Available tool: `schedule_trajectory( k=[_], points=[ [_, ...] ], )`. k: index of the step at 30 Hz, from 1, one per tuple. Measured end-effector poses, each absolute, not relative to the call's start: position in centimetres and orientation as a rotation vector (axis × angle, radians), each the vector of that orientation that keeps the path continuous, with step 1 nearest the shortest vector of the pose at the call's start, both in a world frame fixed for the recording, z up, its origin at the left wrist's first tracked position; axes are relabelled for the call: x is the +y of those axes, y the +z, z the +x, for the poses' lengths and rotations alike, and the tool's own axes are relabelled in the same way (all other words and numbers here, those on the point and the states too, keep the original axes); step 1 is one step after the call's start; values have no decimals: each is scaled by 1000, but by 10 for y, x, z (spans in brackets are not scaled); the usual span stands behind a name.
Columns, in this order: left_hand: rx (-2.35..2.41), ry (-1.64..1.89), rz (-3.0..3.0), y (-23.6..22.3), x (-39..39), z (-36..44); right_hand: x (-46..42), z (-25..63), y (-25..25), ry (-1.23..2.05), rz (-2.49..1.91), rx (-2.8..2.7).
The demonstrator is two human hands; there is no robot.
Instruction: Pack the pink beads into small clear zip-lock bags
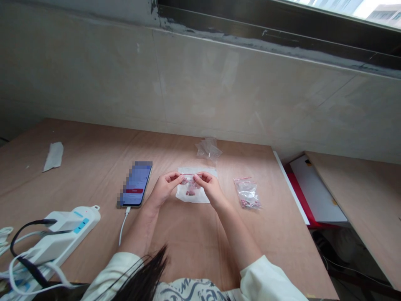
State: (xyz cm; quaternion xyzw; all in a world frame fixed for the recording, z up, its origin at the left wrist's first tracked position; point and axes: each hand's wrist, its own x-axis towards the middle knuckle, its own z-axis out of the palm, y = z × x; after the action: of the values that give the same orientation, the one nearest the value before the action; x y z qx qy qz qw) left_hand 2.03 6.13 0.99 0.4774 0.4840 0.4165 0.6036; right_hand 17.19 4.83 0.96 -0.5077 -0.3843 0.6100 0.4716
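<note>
Both hands meet over a small clear zip bag with a red seal line and some small reddish pieces inside. My left hand pinches the bag's top edge at its left end. At the right end, my right hand pinches the same edge between thumb and finger. Under the bag lies a white sheet of paper on the wooden table. To the right of my right hand are filled clear zip bags with small pink-red pieces at the bottom. Several clear bags that look empty lie beyond my hands.
A phone with a white charging cable lies left of my left hand. At the lower left stands a white power strip with plugs and cords. A torn piece of white paper lies far left. A wall borders the table's back.
</note>
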Motion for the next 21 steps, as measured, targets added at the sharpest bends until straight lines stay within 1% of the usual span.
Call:
schedule_trajectory(
  k=[8, 14, 17, 21],
  points=[
    [971, 833, 1127, 14, 61, 25, 51, 168, 11, 1420, -1278, -926],
    [1033, 802, 1226, 16, 60, 27, 46, 167, 12, 1532, -1218, -920],
    [1021, 756, 1233, 14, 55, 24, 41, 170, 10, 1500, -1250, -872],
    [1078, 796, 1244, 12, 50, 20, 34, 172, 10, 1474, -1284, -907]
  ],
)
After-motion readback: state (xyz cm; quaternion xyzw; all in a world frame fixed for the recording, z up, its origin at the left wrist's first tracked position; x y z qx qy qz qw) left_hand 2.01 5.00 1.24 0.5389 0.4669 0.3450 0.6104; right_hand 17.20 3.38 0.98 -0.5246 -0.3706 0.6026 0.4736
